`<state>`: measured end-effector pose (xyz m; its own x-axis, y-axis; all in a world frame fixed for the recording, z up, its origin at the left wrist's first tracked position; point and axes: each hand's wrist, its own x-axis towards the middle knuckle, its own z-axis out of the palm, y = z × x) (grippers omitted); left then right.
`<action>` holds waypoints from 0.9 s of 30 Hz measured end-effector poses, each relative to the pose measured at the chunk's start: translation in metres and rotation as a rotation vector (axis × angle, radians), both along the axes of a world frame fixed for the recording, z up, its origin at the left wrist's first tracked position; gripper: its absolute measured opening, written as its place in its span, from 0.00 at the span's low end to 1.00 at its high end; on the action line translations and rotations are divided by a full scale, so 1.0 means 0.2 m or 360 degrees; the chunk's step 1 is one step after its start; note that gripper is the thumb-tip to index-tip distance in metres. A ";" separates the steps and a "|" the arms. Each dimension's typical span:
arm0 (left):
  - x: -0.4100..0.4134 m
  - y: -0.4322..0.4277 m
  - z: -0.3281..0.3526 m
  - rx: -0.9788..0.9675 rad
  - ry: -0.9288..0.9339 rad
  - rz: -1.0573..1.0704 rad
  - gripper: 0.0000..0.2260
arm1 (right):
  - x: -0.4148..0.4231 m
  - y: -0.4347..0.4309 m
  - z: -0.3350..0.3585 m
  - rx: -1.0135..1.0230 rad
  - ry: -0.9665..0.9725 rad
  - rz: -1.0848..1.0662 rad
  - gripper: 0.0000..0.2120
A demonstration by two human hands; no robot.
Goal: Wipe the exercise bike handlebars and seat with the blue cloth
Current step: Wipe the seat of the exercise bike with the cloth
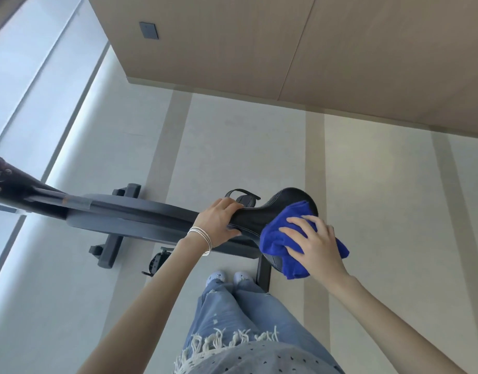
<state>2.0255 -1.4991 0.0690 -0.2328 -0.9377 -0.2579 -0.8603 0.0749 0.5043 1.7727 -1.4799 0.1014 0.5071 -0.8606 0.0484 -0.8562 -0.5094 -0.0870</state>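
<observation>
Exercise bike [130, 211]: dark frame standing on the pale floor [367, 184], viewed from above, with the seat [262, 211] at its end nearest the person.

Seat: black, stitched along the edge, with its narrow nose pointing toward the bike frame.

Left hand [219, 222]: grip clamped on the nose of the seat, fingers curled over the far edge and thumb on the near side. Thin silver bangles [201, 237] sit on that wrist.

Right hand [313, 241]: fingers spread apart and laid flat on the blue cloth [281, 238], pressing it onto the wide rear part of the seat. It is a flat press, not a pinch.

Blue cloth: bunched, covering the near side of the wide part of the seat; one fold hangs down over the seat's near edge, below the right hand.

Pedals: one strapped pedal [243, 197] shows beyond the seat, another [156, 261] below the frame on the near side.

Handlebars: not clearly identifiable; a dark, blurred part sits at the far end of the bike from the seat.

Person: light blue frayed jeans [232, 314] and pale shoes [229, 276] just beside the seat post base.
</observation>
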 end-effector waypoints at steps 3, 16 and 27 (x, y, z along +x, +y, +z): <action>-0.04 0.00 -0.01 0.0002 -0.0029 -0.0022 0.28 | 0.01 0.03 -0.03 -0.0031 0.0007 -0.0124 0.20; -0.10 0.04 -0.02 -0.0063 -0.0046 0.0017 0.28 | 0.08 0.04 0.01 0.0014 -0.0053 -0.0330 0.18; -0.12 0.02 -0.03 -0.0043 0.0042 0.0112 0.28 | 0.27 -0.11 0.05 0.0211 0.0168 -0.0242 0.13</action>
